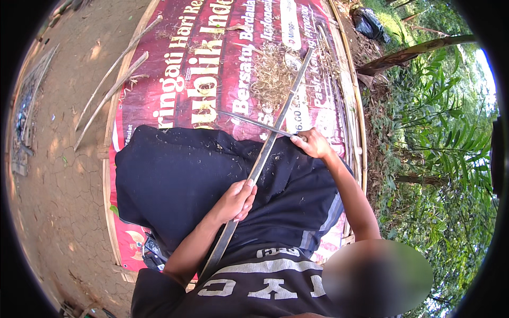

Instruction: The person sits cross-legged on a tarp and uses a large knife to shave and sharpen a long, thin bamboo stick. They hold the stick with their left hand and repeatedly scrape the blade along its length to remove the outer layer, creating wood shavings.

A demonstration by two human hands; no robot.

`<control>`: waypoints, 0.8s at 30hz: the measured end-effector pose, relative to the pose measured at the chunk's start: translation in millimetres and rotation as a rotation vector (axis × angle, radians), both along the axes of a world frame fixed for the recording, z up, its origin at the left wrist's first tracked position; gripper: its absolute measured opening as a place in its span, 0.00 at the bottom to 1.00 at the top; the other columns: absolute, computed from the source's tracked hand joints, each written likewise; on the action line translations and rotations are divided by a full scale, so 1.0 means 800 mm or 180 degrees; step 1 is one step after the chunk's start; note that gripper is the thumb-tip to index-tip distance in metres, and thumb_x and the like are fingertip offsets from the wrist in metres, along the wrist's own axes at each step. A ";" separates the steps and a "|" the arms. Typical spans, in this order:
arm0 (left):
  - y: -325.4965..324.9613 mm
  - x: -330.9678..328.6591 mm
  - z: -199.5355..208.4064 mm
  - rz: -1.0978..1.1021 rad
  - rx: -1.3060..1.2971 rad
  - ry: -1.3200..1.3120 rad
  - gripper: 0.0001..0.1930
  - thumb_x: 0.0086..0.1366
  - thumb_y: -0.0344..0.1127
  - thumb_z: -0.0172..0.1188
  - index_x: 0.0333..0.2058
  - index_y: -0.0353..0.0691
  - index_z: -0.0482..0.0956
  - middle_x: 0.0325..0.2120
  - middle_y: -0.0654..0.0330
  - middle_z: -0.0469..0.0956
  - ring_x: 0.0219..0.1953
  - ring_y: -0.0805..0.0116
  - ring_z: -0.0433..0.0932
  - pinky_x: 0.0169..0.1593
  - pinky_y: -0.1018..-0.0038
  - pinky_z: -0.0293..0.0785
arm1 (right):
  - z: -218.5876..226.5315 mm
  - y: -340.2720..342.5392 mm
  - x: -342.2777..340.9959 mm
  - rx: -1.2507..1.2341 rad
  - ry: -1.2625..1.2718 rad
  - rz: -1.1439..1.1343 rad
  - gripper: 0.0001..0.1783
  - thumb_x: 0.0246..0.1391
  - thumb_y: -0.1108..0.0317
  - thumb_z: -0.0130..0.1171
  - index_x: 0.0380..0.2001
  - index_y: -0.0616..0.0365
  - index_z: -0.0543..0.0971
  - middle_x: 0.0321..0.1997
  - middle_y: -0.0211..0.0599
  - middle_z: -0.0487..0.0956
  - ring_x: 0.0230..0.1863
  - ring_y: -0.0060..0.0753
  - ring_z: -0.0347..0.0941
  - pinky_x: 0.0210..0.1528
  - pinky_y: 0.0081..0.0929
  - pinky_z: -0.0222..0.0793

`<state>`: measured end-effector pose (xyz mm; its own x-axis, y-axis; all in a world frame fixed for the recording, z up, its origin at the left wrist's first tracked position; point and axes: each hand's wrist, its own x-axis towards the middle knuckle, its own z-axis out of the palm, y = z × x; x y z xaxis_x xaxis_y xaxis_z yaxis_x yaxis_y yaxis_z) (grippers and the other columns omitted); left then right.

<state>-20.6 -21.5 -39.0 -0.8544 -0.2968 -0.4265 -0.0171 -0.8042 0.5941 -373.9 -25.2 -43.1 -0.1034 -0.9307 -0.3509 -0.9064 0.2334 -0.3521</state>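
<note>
My left hand (pixel 236 201) is closed around a long, narrow strip (pixel 264 156), which looks like split bamboo. It slants from beside my waist, across my lap, to the far side. In my right hand (pixel 314 144) is a thin knife (pixel 246 120), its handle mostly hidden by my fingers. The slender blade points left and crosses the strip, touching or nearly touching it beyond my left hand. Under the strip's far part lies a pile of pale curled shavings (pixel 273 82).
I sit on a low platform with a bamboo edge (pixel 356 116), covered by a red printed banner (pixel 143 100). Thin sticks (pixel 114 90) overhang its left edge above cracked earth (pixel 58 175). A black plastic bag (pixel 369 24), a leaning trunk (pixel 413 54) and green plants (pixel 440 127) are at right.
</note>
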 end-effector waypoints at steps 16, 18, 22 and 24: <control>-0.001 0.010 -0.002 0.0235 0.0623 0.0502 0.18 0.78 0.50 0.41 0.35 0.42 0.65 0.12 0.73 0.57 0.06 0.86 0.53 0.07 0.85 0.50 | 0.038 0.017 0.055 -0.0343 0.0218 0.0015 0.41 0.61 0.32 0.46 0.33 0.66 0.83 0.31 0.62 0.80 0.39 0.63 0.79 0.44 0.51 0.72; 0.012 0.003 0.000 0.0251 0.0504 0.0394 0.18 0.78 0.50 0.41 0.35 0.42 0.65 0.12 0.73 0.58 0.06 0.87 0.53 0.07 0.86 0.51 | 0.035 0.014 0.044 -0.0527 0.0254 -0.0043 0.40 0.61 0.33 0.47 0.29 0.67 0.81 0.29 0.62 0.79 0.35 0.63 0.77 0.42 0.51 0.71; 0.006 -0.001 -0.005 0.0240 0.0388 0.0623 0.18 0.77 0.51 0.43 0.36 0.41 0.66 0.13 0.73 0.58 0.07 0.86 0.54 0.08 0.85 0.51 | 0.019 -0.014 0.004 -0.0619 0.0268 -0.0367 0.38 0.63 0.36 0.47 0.29 0.68 0.80 0.27 0.64 0.78 0.33 0.64 0.76 0.41 0.50 0.70; 0.011 0.007 -0.011 0.0186 0.0560 0.0648 0.18 0.78 0.50 0.42 0.36 0.41 0.67 0.14 0.73 0.59 0.07 0.86 0.54 0.08 0.86 0.51 | 0.001 0.000 0.024 -0.1080 0.0142 0.0145 0.39 0.63 0.36 0.46 0.32 0.68 0.81 0.28 0.64 0.78 0.32 0.64 0.75 0.41 0.51 0.69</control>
<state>-15.0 -12.4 -47.5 -0.9114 -0.2848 -0.2971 0.1378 -0.8914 0.4317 -355.0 -25.6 -42.3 -0.0673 -0.9976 -0.0166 -0.9294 0.0688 -0.3625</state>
